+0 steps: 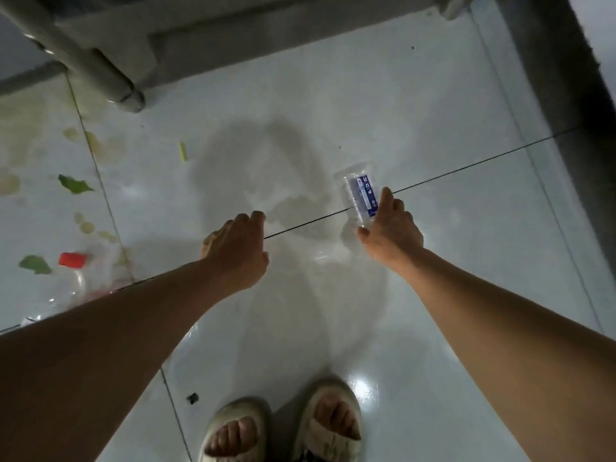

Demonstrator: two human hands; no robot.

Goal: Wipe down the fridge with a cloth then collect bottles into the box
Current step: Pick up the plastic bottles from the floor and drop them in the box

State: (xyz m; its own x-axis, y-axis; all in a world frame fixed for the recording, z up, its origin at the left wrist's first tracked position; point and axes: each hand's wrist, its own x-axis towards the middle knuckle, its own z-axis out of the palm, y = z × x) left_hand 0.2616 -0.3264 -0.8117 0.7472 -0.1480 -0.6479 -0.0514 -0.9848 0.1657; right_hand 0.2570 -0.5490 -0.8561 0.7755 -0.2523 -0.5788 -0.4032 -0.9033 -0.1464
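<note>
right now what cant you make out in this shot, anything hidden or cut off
Head view only:
- Clear bottle with the blue label: the right hand covers its near end, so contact or grip is unclear.
- Left hand: seen from the back, fingertips and palm are hidden.
- Red-capped bottle: its lower body is hidden behind the left forearm.
- Label text: too small.
- Fridge, cloth and box: not in view.

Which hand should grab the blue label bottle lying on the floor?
Right. The right hand is reaching right beside the blue-label bottle, fingers spread; the left hand hangs farther away.
</note>
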